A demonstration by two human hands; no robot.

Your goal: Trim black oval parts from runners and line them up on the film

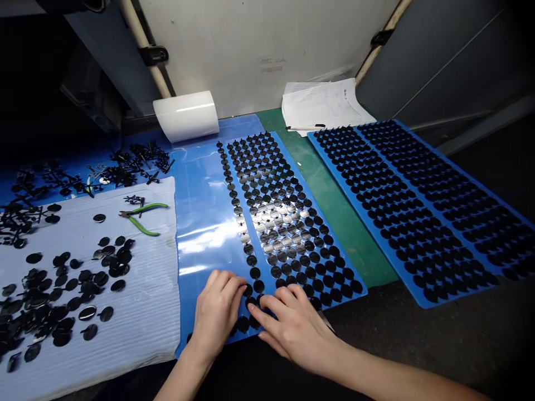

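Note:
Both my hands are at the near end of a blue board [198, 211] laid with rows of flat black discs [254, 273]. The fingers of my left hand [217, 306] are pressed together at the edge of a black disc [248, 290] in the left column. Beside it, my right hand [292, 326] has its fingers bent and apart. Its index fingertip touches the discs just below, and its other fingertips rest over neighbouring discs. My fingers partly cover several discs there.
On the left, a pale ribbed sheet [154, 312] bears loose black discs [62, 301] and green-handled cutters [144, 217]. Black plastic sprue scraps [125, 167] lie behind. A white film roll [186, 116], papers [326, 103] and a second disc-covered blue board [355, 192] stand farther off.

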